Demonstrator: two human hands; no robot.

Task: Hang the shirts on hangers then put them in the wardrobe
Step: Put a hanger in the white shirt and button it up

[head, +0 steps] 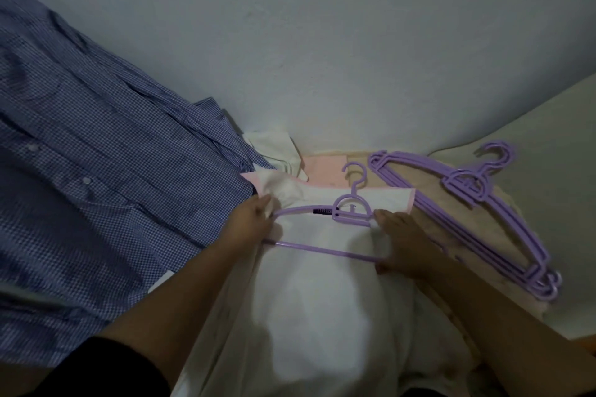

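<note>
Hands (pixel 325 235) gripping white shirt (pixel 322 300), purple hanger (pixel 348 213) inside

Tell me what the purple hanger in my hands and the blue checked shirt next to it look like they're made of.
The purple hanger looks like molded plastic: uniform lilac color, smooth rounded bars, slightly glossy. The blue checked shirt looks like thin woven cloth, probably cotton or a blend: fine gingham pattern, soft creases, small pale buttons. The exact fiber can't be told in this dim light.

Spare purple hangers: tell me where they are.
In the head view, the spare purple hangers lie stacked at right on beige fabric, just beyond the right hand.
</note>
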